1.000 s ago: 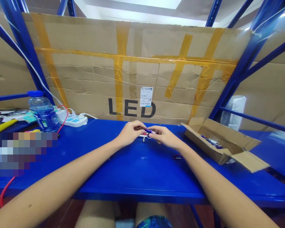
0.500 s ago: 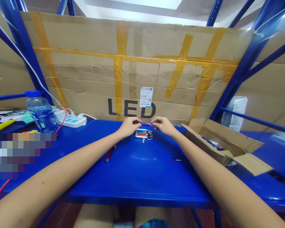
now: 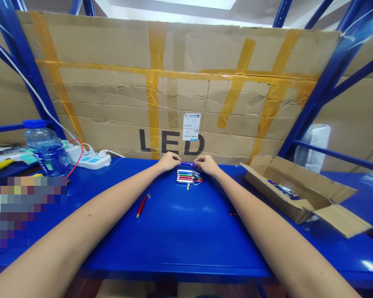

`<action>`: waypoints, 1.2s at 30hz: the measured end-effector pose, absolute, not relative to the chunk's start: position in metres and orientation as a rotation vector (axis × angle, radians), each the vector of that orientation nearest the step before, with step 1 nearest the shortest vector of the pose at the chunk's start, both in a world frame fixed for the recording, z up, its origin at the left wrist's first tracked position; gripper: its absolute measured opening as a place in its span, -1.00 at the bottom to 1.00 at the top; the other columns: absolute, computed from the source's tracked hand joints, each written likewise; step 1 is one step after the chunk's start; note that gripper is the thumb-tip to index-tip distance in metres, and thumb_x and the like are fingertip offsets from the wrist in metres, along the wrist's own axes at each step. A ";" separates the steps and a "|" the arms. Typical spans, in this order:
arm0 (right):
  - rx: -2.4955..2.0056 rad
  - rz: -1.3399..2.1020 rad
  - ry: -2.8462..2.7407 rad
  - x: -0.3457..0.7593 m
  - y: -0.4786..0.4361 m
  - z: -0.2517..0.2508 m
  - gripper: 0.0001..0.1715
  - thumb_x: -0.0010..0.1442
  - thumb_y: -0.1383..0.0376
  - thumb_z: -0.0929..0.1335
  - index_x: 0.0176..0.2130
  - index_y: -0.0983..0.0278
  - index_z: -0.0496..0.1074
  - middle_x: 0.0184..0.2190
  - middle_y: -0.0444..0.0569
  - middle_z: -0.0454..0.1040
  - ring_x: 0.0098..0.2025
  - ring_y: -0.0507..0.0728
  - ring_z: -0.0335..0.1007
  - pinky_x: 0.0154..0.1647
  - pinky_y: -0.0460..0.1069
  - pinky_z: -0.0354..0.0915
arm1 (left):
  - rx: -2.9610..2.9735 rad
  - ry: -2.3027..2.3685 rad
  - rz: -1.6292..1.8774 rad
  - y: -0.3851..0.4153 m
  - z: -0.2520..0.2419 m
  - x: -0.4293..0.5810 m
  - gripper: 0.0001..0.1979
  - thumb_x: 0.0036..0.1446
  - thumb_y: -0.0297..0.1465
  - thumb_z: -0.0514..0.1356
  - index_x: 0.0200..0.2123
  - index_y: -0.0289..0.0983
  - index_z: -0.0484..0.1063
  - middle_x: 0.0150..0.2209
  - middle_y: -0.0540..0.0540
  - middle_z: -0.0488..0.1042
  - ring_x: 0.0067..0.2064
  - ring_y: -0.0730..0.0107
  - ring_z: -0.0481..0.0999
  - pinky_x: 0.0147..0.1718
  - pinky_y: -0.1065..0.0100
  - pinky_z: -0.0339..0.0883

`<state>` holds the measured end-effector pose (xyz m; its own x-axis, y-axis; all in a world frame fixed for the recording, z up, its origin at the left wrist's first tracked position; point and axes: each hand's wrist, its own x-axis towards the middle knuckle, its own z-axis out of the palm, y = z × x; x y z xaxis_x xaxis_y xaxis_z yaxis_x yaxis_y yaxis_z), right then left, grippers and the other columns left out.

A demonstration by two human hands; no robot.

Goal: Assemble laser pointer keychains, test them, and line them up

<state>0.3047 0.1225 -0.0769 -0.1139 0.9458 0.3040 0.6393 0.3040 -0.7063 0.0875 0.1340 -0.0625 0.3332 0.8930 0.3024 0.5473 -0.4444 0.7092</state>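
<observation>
A slim purple penlight [image 3: 187,164], a small metal tube with a clip, is held between both hands at the far side of the desk. My left hand [image 3: 170,161] pinches its left end with thumb and fingertips. My right hand [image 3: 207,164] closes on its right, clip end. Just in front of it lies a row of several coloured penlights [image 3: 185,177], side by side with clips to the right. Small silver round pieces [image 3: 188,187] sit against the row's near side. Nearer and to the left lies a red penlight [image 3: 141,207], with a small silver piece [image 3: 148,195] by its upper end.
An open cardboard box [image 3: 289,194] with more metal pieces in it stands on the right. A water bottle [image 3: 46,149] and a power strip [image 3: 93,160] are at the left. A large cardboard sheet [image 3: 112,95] closes off the back. My right forearm partly covers a small red piece [image 3: 232,214].
My hands have drawn slightly closer together around the purple penlight, which remains behind the row. The view has shifted a little, and my right forearm now covers more of the small red piece.
</observation>
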 end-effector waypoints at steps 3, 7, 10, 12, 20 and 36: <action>-1.449 0.516 -1.837 0.305 0.123 -0.079 -0.81 0.10 0.38 0.34 -0.35 0.38 0.56 -0.44 0.01 0.57 -0.42 0.04 0.43 -0.34 -0.10 0.29 | 2.099 1.260 0.901 0.134 -0.062 0.086 -0.83 -0.04 -0.45 0.24 -0.35 -0.31 0.61 -0.27 -0.16 0.62 -0.18 0.19 0.56 -0.11 0.26 0.37; -1.513 0.489 -1.833 0.302 0.118 -0.080 -0.82 0.08 0.37 0.34 -0.38 0.38 0.56 -0.46 0.02 0.58 -0.42 0.05 0.45 -0.34 -0.11 0.29 | 2.085 1.258 0.864 0.131 -0.062 0.086 -0.84 -0.07 -0.44 0.26 -0.37 -0.30 0.62 -0.28 -0.16 0.62 -0.19 0.18 0.55 -0.14 0.26 0.37; -1.567 0.474 -1.835 0.300 0.112 -0.077 -0.81 0.08 0.37 0.33 -0.37 0.38 0.56 -0.47 0.03 0.58 -0.44 0.05 0.45 -0.36 -0.12 0.29 | 2.062 1.255 0.859 0.131 -0.064 0.086 -0.86 -0.10 -0.44 0.28 -0.40 -0.29 0.62 -0.31 -0.14 0.62 -0.21 0.18 0.54 -0.17 0.26 0.38; -1.605 0.463 -1.851 0.299 0.107 -0.074 -0.81 0.07 0.37 0.33 -0.39 0.37 0.56 -0.48 0.03 0.58 -0.44 0.06 0.46 -0.38 -0.12 0.28 | 2.051 1.244 0.863 0.131 -0.066 0.086 -0.86 -0.13 -0.43 0.29 -0.42 -0.27 0.62 -0.33 -0.12 0.61 -0.21 0.18 0.54 -0.18 0.27 0.38; -1.708 0.294 -1.959 0.297 0.101 -0.072 -0.84 0.02 0.41 0.34 -0.43 0.31 0.57 -0.37 0.09 0.60 -0.26 0.18 0.48 -0.31 -0.07 0.23 | 2.051 1.242 0.824 0.133 -0.068 0.087 -0.85 -0.14 -0.44 0.28 -0.41 -0.26 0.62 -0.29 -0.13 0.62 -0.20 0.20 0.54 -0.19 0.29 0.39; -1.495 0.302 -2.163 0.290 0.094 -0.069 -0.65 0.15 0.41 0.27 -0.23 0.25 0.63 -0.21 -0.02 0.62 -0.17 0.13 0.49 -0.15 -0.08 0.27 | 2.050 1.263 0.817 0.125 -0.066 0.088 -0.86 -0.12 -0.45 0.23 -0.45 -0.28 0.60 -0.35 -0.11 0.61 -0.22 0.22 0.53 -0.22 0.33 0.39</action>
<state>0.2897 0.0944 -0.0694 -0.2798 0.9223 0.2667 0.8137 0.3753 -0.4439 0.0884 0.1247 -0.0665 0.3610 0.9123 0.1932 0.5501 -0.3756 0.7458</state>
